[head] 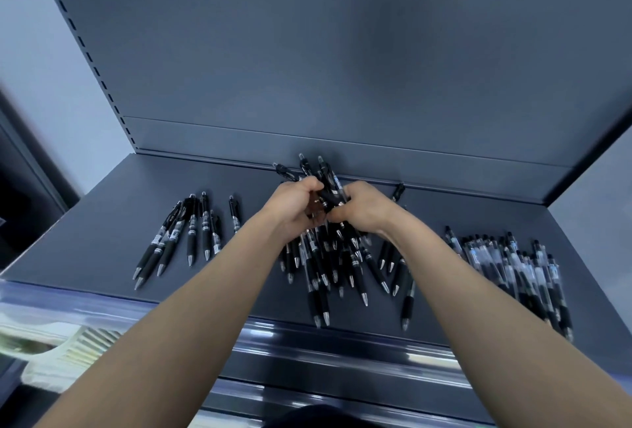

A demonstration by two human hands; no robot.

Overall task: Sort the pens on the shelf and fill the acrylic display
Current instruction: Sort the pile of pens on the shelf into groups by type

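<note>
Head view, looking down along two bare forearms to a dark grey shelf point(102, 222) with a tall back panel point(342, 51) behind it; both hands meet at the middle of the shelf, close together and nearly touching; the left hand point(294, 203) and the right hand point(364, 208) are each closed around the same bundle of black pens point(326, 184), whose clicker ends stick up past the fingers toward the back panel.

Beneath the hands a loose heap of pens point(342, 270) lies fanned out, metal tips pointing toward the shelf's front edge, a few tips at or just over that edge; to the left, well apart, a small row of pens point(191, 236) lies roughly parallel; to the right a denser group of clearer-barrelled pens point(519, 270) is packed side by side; one stray pen point(397, 191) rests against the back edge.

No acrylic display can be seen in this view.

Judging by their look, the pens are light, stiff and smooth, with plastic barrels that would slide against each other; the dark rubbery grip sections near the tips probably offer the surest hold; a handful is best clamped around its middle so none slip out endwise; those at the front edge could roll off if nudged.
</note>
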